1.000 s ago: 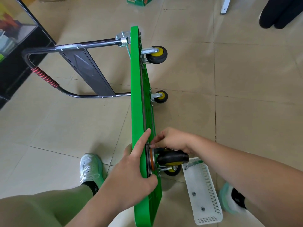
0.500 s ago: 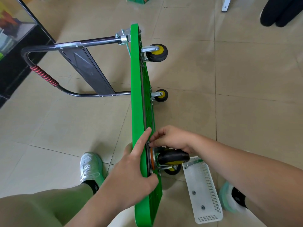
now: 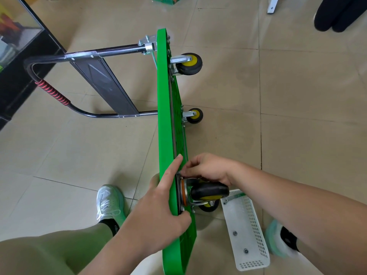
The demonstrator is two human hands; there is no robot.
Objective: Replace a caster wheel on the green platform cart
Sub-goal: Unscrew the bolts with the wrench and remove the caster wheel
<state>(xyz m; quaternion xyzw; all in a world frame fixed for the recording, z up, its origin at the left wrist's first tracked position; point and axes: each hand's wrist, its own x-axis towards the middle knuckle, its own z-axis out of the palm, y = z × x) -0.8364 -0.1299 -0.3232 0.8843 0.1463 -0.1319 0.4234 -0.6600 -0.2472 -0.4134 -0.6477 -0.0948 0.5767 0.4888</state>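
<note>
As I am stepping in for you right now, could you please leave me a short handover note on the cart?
Left hand grips the edge of the green platform cart, which stands on its side, thumb on the plate of the caster wheel.
Right hand pinches at the plate's upper corner; any fastener there is hidden.
Done: the caster wheel sits against the deck.
To do: fastening looks unfinished; two small fasteners lie in the white basket.

The beige tile floor (image 3: 297,116) carries the green cart (image 3: 164,116), standing on its long edge in the middle, a white basket (image 3: 238,215) near right, a green box (image 3: 168,0) far off, and a black cabinet (image 3: 12,76) at left.
</note>
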